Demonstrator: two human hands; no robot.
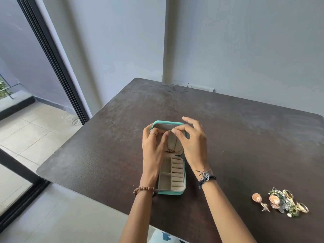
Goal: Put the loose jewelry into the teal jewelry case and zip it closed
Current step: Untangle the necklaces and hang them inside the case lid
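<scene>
The teal jewelry case (171, 192) lies open on the dark table, its lid (166, 122) standing up at the far side and its beige compartments and ring rolls facing me. A thin necklace (169, 149) with a small heart pendant hangs against the inside of the lid. My left hand (153, 146) and my right hand (190, 142) are both up at the lid's top edge, pinching the upper ends of the chain between thumb and forefinger. A pile of loose jewelry (282, 201), with shell pieces, gold rings and earrings, lies at the table's near right.
The dark table (236, 137) stands against a grey wall, its left edge running diagonally above a tiled floor (35, 130). A black sliding door frame (52, 55) is at the left. Something white and blue (164, 237) shows below the table's front edge.
</scene>
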